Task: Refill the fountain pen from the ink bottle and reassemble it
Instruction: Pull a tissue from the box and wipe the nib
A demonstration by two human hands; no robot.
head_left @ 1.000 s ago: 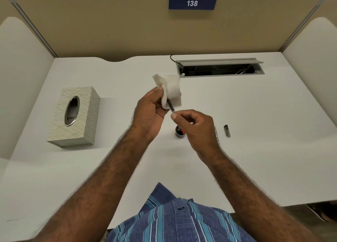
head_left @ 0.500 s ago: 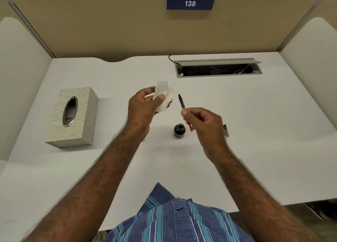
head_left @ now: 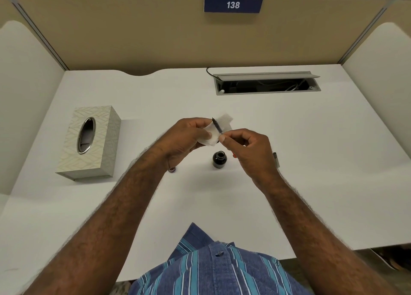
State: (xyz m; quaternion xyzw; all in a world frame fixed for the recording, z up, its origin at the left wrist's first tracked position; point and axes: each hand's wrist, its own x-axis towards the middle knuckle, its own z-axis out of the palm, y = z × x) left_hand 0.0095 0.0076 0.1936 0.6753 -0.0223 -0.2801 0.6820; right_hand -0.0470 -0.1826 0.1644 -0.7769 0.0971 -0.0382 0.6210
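The setting is an office cubicle or numbered study carrel. A white laminate desk [head_left: 311, 150] is enclosed by tan fabric partition panels [head_left: 133, 34] at the back and both sides. A blue rectangular number plate reading 138 [head_left: 233, 4] is fixed to the top rail. A grey metal cable-access hatch [head_left: 266, 83] stands open in the desktop, with wiring visible inside.

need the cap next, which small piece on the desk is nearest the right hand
The metal pen piece beside the right hand's wrist; the dark cap lies under the left forearm.
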